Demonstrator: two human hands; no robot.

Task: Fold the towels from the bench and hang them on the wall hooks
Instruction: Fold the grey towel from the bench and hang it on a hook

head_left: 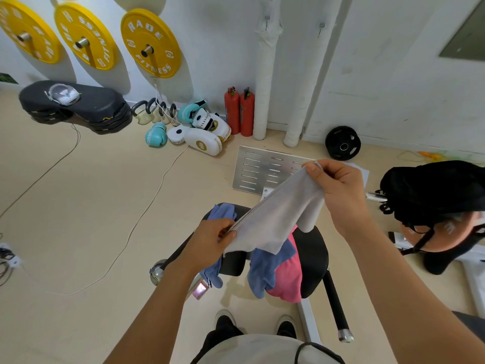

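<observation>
Fingers and thumb of the left hand point(215, 239) pinch one end of a white towel point(275, 219), and those of the right hand point(333, 185) pinch the other end higher up, so the cloth hangs stretched between them in the air above the bench point(312, 256). It sags and drapes freely, so it looks light, thin and limp; it should crease wherever it is doubled, and the corners and top edge seem the best places to hold it for an even fold.

Under it, a blue towel point(265, 269) and a pink towel point(287, 279) lie rumpled on the black padded seat, spilling over its front edge, with another blue cloth point(223, 211) at the far left side.

The floor point(91, 195) is pale beige, crossed by thin cables. Two wall hooks point(267, 21) sit high on the white wall, near two wrapped white pipes point(265, 82). Fire extinguishers point(239, 111), boxing gloves point(156, 135) and yellow weight plates point(151, 46) line the wall.
</observation>
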